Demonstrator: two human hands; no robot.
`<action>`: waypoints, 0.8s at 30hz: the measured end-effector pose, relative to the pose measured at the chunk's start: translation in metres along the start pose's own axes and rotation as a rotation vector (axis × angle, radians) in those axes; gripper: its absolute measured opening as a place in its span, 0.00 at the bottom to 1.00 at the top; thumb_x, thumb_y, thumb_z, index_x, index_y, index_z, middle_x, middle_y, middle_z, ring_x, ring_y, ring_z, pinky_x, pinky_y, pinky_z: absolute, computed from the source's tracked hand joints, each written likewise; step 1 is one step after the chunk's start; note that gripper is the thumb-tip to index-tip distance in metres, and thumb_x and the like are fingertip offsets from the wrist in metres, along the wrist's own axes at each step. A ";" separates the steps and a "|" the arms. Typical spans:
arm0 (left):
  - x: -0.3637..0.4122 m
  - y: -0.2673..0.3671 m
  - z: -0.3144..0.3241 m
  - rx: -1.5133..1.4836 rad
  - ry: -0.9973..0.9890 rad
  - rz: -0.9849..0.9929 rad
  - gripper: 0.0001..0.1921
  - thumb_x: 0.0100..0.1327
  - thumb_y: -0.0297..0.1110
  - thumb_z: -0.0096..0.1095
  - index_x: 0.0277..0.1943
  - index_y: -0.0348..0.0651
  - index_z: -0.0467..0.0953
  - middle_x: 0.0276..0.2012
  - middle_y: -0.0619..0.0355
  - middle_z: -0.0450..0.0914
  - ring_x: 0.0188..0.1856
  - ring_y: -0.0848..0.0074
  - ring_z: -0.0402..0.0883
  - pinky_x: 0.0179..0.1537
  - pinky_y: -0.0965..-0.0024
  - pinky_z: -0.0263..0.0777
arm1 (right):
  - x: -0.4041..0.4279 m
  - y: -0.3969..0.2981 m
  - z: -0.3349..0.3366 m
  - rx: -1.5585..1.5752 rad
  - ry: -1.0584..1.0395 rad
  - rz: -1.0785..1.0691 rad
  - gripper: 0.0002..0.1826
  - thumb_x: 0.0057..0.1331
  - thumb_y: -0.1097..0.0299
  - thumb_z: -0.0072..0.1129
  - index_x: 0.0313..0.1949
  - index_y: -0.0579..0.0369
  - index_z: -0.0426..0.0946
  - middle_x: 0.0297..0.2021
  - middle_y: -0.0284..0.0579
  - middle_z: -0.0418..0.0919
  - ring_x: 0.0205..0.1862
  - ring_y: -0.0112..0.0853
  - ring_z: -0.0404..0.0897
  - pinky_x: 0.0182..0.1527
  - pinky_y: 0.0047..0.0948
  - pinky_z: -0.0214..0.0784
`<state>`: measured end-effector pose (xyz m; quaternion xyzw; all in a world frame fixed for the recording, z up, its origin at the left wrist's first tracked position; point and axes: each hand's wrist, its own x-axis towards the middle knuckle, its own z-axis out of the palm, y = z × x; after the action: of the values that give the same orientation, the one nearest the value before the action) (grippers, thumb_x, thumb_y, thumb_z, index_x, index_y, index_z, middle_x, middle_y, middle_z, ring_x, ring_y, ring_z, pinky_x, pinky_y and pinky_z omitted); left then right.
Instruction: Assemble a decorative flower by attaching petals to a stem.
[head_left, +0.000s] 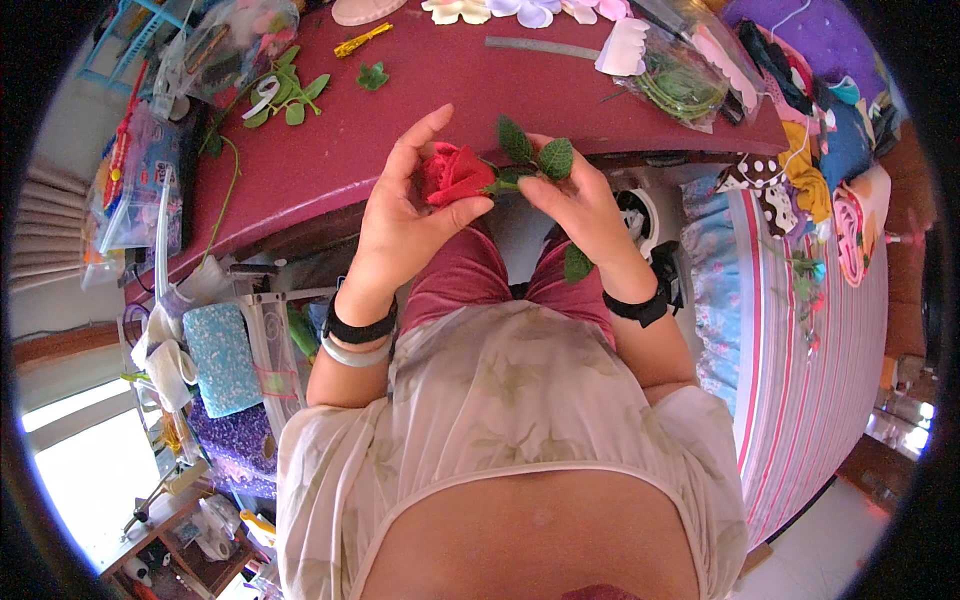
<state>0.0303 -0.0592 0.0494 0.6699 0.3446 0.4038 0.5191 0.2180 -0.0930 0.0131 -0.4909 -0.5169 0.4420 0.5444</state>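
Observation:
Both hands are raised over the front edge of a dark red table (442, 97). My left hand (416, 191) cups the bloom of a red artificial rose (456, 176), thumb below it and fingers behind and above. My right hand (574, 199) pinches the green stem just under the bloom. Green artificial leaves (556, 157) stand out near the right fingertips, and another leaf (578, 262) hangs below the right hand. The rest of the stem is mostly hidden by that hand.
Leafy sprigs (295, 94), a small green leaf piece (372, 76), gold ties (363, 40) and a metal ruler (540, 47) lie on the table. Fabric petals (525, 9) line its far side. Bagged green wire (679, 90) is at right, near a bed with a striped cover (817, 360).

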 end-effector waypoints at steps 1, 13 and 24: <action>-0.001 0.003 0.001 -0.042 -0.044 0.081 0.46 0.43 0.19 0.70 0.64 0.42 0.50 0.50 0.53 0.68 0.46 0.76 0.72 0.50 0.74 0.66 | -0.002 0.002 -0.004 0.072 -0.078 -0.018 0.17 0.58 0.71 0.58 0.46 0.61 0.71 0.33 0.32 0.75 0.35 0.18 0.70 0.38 0.19 0.64; -0.016 0.031 -0.004 0.193 -0.077 0.483 0.20 0.51 0.33 0.66 0.47 0.38 0.71 0.56 0.46 0.63 0.43 0.75 0.67 0.45 0.74 0.63 | -0.013 0.018 -0.022 0.369 -0.252 0.083 0.15 0.55 0.71 0.62 0.42 0.62 0.75 0.38 0.39 0.78 0.40 0.25 0.75 0.45 0.24 0.66; -0.025 0.037 -0.008 0.392 0.055 0.349 0.16 0.44 0.19 0.65 0.39 0.39 0.75 0.47 0.48 0.74 0.48 0.64 0.74 0.49 0.67 0.65 | -0.011 -0.001 -0.018 0.018 -0.213 -0.067 0.10 0.55 0.77 0.59 0.39 0.62 0.77 0.35 0.41 0.79 0.38 0.25 0.75 0.42 0.22 0.65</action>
<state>0.0137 -0.0859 0.0821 0.7959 0.3093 0.4308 0.2921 0.2350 -0.1056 0.0127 -0.4189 -0.5838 0.4779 0.5053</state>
